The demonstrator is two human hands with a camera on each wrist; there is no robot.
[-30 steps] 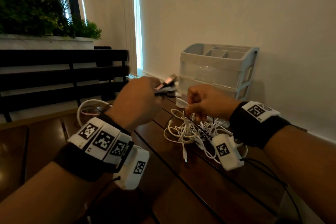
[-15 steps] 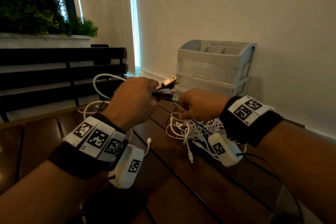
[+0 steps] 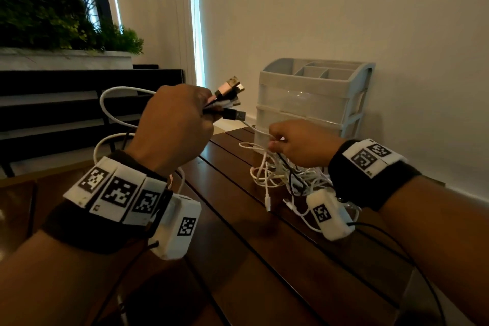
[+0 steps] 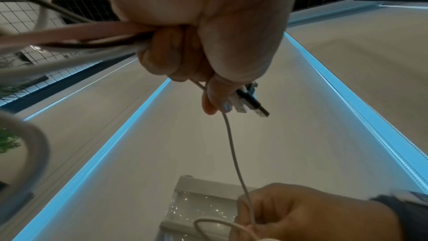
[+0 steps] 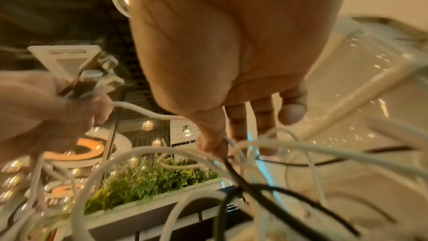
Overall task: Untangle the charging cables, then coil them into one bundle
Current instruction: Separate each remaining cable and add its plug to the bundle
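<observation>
My left hand point(image 3: 172, 124) is raised above the table point(image 3: 264, 259) with its fingers curled tight round a sheaf of cable ends. The plugs point(image 3: 230, 98) project from the thumb side of the fist: one pink-sleeved with a metal tip, one black, the others white. In the left wrist view the black plug point(image 4: 253, 103) sits just past the thumb, and the pink, dark and white cords leave the back of the fist together. From there, white loops point(image 3: 116, 114) arc out to the left of the hand and hang down behind the wrist.

My right hand point(image 3: 301, 143) is lower, to the right, just above the tangle point(image 3: 285, 180). Its thumb and fingers pinch a thin white cable point(image 3: 255, 128) that runs in a slack line up to the left fist. The right wrist view shows the same cable point(image 5: 148, 112) passing under the thumb, with the other fingers point(image 5: 293, 111) partly extended; I cannot tell whether they also touch the cords below.

The tangle, mostly white cords with a few black ones, lies on the table under the right hand and wrist. One small connector point(image 3: 268, 204) hangs at its near edge.

Behind the tangle, against the wall, stands a grey drawer unit point(image 3: 312, 98) with open compartments on top. A black bench point(image 3: 79, 103) and a planter point(image 3: 66, 58) with green foliage are at far left.
</observation>
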